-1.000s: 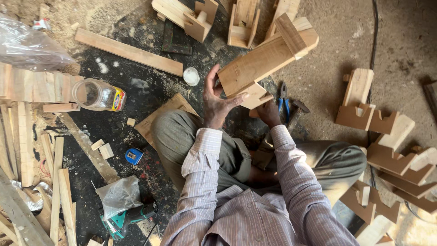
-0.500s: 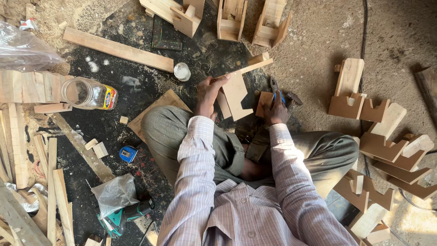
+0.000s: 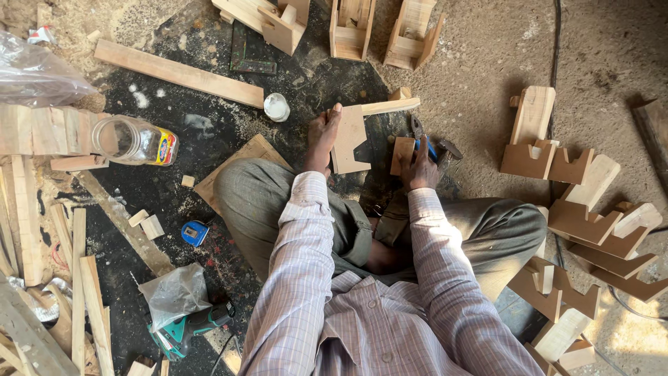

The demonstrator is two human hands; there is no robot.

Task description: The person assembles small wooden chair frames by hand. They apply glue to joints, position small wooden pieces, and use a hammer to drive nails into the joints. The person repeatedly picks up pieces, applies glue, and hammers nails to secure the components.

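Head view: left hand (image 3: 323, 139) fingers grip a notched wooden piece (image 3: 348, 141); right hand (image 3: 419, 166) fingers clasp a small block (image 3: 401, 154).

Your shirt sleeves (image 3: 299, 278) show a pale lilac check; the notched board (image 3: 348, 143) you hold is tan, the tape measure (image 3: 195, 233) blue, the drill (image 3: 195, 326) teal.

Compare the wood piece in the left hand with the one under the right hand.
The notched board in the left hand is larger and pale; the small block at the right hand is smaller, darker brown and partly covered by fingers. Both are flat, cut wood.
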